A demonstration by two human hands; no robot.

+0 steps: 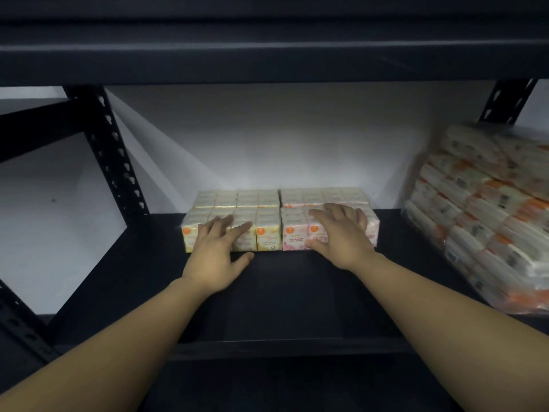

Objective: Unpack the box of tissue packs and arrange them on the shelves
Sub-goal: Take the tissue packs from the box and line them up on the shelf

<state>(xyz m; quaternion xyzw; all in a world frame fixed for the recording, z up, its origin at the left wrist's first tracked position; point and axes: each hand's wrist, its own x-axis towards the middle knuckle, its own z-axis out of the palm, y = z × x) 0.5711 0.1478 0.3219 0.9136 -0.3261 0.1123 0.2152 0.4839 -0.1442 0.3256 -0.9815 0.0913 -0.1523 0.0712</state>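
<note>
Step in hand, by my reading: squaring up packs already set on shelf (297, 292); yellow pack (267, 233) and pink pack (292, 234) sit side by side at shelf's back half, second row touching behind them; left hand (218, 251) lies flat on yellow pack, fingers spread, gripping nothing; right hand (341, 233) lies flat on pink pack, fingers spread; large wrapped bundle (490, 218) stands well apart at right; box not in view; next move likely calls for even push with both palms toward wall (267, 138), then return to box for more.

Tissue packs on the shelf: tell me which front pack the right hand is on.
The pink front pack, right of the yellow front pack; the right hand lies flat over it.
</note>
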